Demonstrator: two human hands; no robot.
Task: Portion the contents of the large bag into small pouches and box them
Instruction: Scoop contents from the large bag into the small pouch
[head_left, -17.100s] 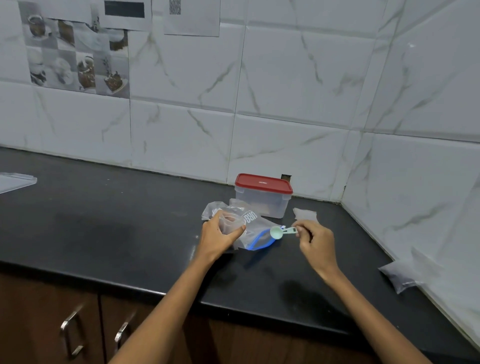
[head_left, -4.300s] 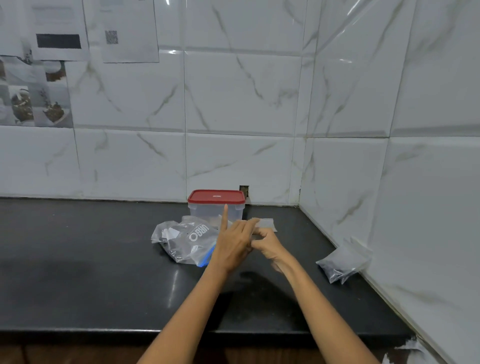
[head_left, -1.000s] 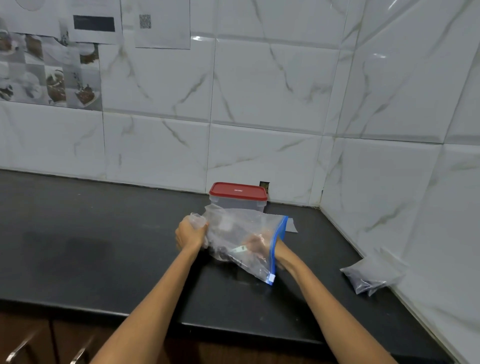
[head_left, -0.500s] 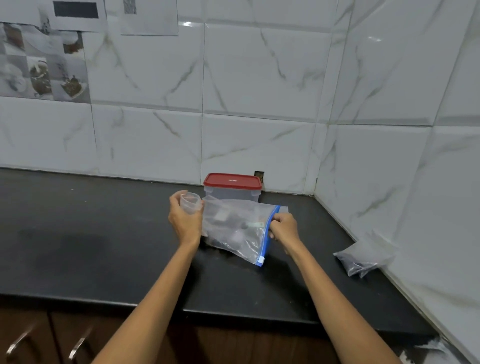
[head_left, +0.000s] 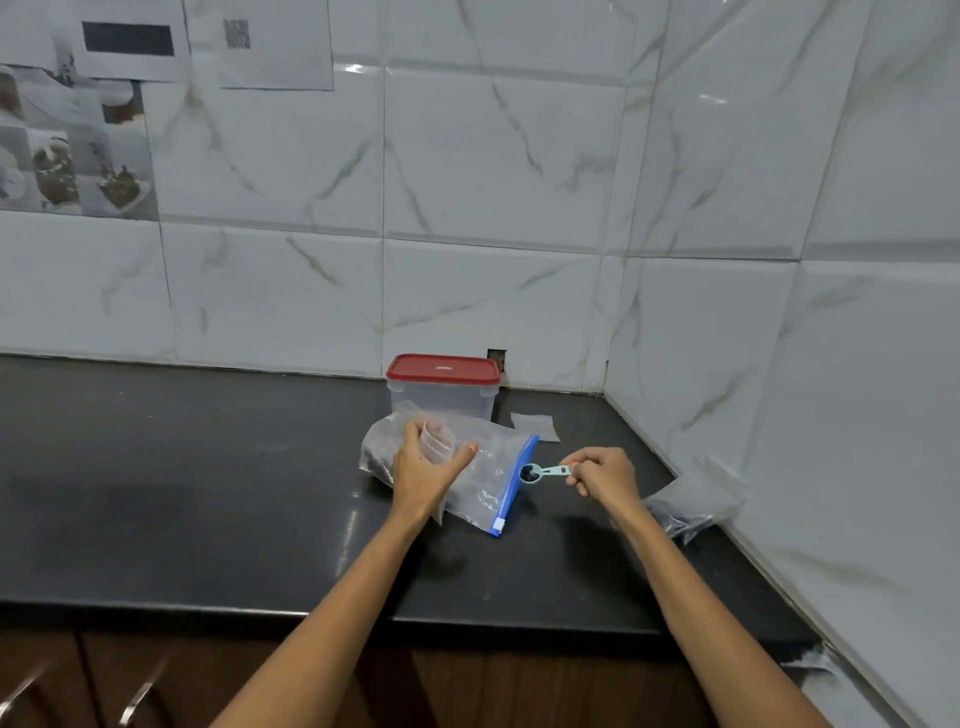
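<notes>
Large zip bag (head_left: 483, 478) lies on its side on the black counter (head_left: 182, 493), blue zipper mouth toward the right, dark contents bunched at its left end; just outside the mouth a pale green measuring spoon (head_left: 543, 472) carries a small dark load, bowl level; right hand (head_left: 605, 475) pinches the spoon handle between curled fingers and thumb; left hand (head_left: 423, 467), over the bag, grips a small clear pouch (head_left: 436, 444) with its mouth up, fingers wrapped round it.

Step in hand, as I judge: scoop drawn, transfer pending; next move calls for carrying the spoon level to the pouch mouth and tipping inside it.

Behind the bag, red-lidded clear box (head_left: 443, 387), lid on; flat empty pouch (head_left: 535, 426) beside it; filled pouch (head_left: 691, 506) against the right wall, unboxed.
</notes>
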